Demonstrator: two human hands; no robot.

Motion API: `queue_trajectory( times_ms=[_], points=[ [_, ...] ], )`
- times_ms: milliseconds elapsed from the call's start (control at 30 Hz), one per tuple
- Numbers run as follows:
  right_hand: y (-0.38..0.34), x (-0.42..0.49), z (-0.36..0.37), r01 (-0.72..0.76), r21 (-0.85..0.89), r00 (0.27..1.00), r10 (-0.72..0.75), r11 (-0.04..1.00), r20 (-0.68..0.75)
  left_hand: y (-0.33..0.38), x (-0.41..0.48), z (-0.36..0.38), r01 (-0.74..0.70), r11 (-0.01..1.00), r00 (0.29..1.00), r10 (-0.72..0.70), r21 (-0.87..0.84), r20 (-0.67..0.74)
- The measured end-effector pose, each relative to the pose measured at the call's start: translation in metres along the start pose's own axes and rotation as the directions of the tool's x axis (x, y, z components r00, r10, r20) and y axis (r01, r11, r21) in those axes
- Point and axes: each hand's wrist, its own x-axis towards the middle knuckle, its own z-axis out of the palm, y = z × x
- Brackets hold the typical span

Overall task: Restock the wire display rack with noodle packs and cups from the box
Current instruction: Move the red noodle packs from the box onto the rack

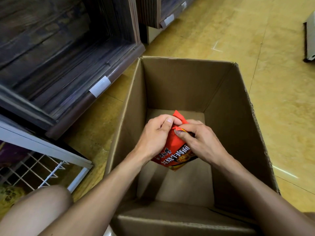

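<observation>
Both hands were down inside the cardboard box (172, 86), and between them was a single red noodle pack (170, 149), held up off the box bottom with its printed face towards the camera. The left hand (153, 136) was curled round the pack's upper left side, thumb pressed on top. The right hand (202, 142) pinched the crimped top edge between thumb and fingers.

The pack looked light and soft: a thin, glossy film wrapper, creased where the fingers bore on it, probably with a brittle noodle block inside. Squeezing hard across the middle could crack the block, and the shiny film might slide under a loose grip. The safer hold seemed to be by the flat sealed end, or with a palm under the broad face, letting the weight hang rather than crushing it.

The white wire rack (42, 169) stood at the lower left, just beside the person's knee (40, 205), close to the box
</observation>
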Motion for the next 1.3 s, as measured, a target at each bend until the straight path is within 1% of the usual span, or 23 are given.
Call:
queue_trajectory(
  times_ms=[200,300,400,500,600,667,733,833,933,1033,1200,1300],
  points=[
    [-0.002,-0.001,0.003,-0.041,0.071,0.998,0.044,0.997,-0.045,0.002,-0.002,-0.002,-0.014,1.0,1.0,0.015,-0.015,0.027],
    [-0.004,-0.002,0.005,-0.061,0.102,0.995,0.068,0.993,-0.067,0.003,-0.003,-0.004,-0.056,0.998,0.998,0.056,-0.015,0.029],
    [-0.004,-0.003,0.003,-0.128,0.254,0.988,0.145,0.959,-0.051,0.003,-0.001,-0.009,-0.071,0.996,0.997,0.071,-0.063,0.003],
    [0.0,-0.002,-0.001,-0.191,0.331,0.971,0.227,0.924,-0.074,0.001,0.004,-0.017,-0.01,0.997,1.0,0.008,-0.07,-0.029],
    [0.003,0.0,-0.009,-0.239,0.414,0.939,0.318,0.878,-0.131,-0.004,0.009,-0.021,0.119,0.993,0.986,-0.119,-0.011,-0.121],
    [0.004,0.0,-0.013,-0.245,0.511,0.919,0.366,0.824,-0.148,-0.008,0.01,-0.02,0.216,0.976,0.964,-0.212,0.008,-0.157],
    [0.004,0.002,-0.016,-0.237,0.606,0.898,0.409,0.76,-0.161,-0.014,0.011,-0.018,0.273,0.962,0.948,-0.272,-0.022,-0.163],
    [0.005,0.002,-0.018,-0.249,0.701,0.864,0.481,0.668,-0.152,-0.01,0.01,-0.018,0.294,0.943,0.948,-0.308,-0.155,-0.081],
    [0.004,0.002,-0.017,-0.282,0.754,0.84,0.532,0.593,-0.104,-0.005,0.008,-0.019,0.309,0.916,0.948,-0.317,-0.257,0.01],
    [0.002,0.001,-0.017,-0.32,0.783,0.82,0.57,0.534,-0.054,-0.002,0.006,-0.021,0.33,0.871,0.942,-0.329,-0.364,0.066],
    [0.0,0.001,-0.017,-0.339,0.839,0.787,0.617,0.426,0.005,-0.001,0.005,-0.021,0.341,0.838,0.94,-0.31,-0.426,0.143],
    [-0.002,0.003,-0.02,-0.338,0.873,0.76,0.649,0.351,0.033,0.0,0.004,-0.02,0.294,0.861,0.953,-0.228,-0.415,0.201]
  ],
)
